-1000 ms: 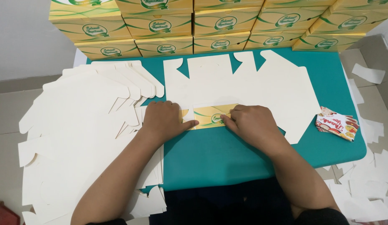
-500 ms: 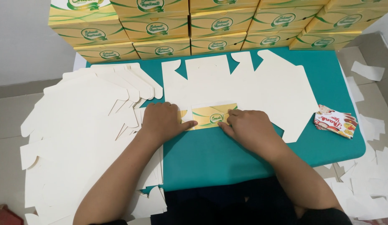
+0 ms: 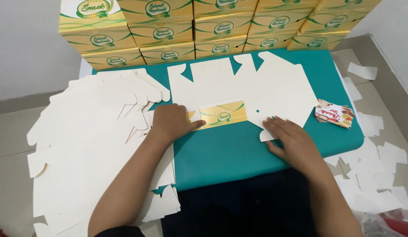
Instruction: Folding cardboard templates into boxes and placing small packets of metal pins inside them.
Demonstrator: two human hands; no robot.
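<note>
Head view: flat white carton blank (image 3: 239,87) lies printed side down on the teal counter (image 3: 239,153), its near flap folded up so a yellow and green printed strip (image 3: 221,115) shows
Left hand (image 3: 171,123): fingers together, palm down, pressing the left end of the printed strip, thumb tip just reaching the print
Right hand (image 3: 289,138): fingers spread flat on the blank's lower right flap (image 3: 274,127), at its near edge
Change: half a second ago both hands pressed the strip side by side; now the right hand has slid rightward off it, while the left holds its place
Meaning: the fold looks creased, and the work seems to shift to the right-hand flap
Surroundings: stack of blanks (image 3: 90,149) to the left, finished yellow boxes (image 3: 204,30) behind, small snack wrapper (image 3: 334,113) by the counter's right edge, unchanged
</note>
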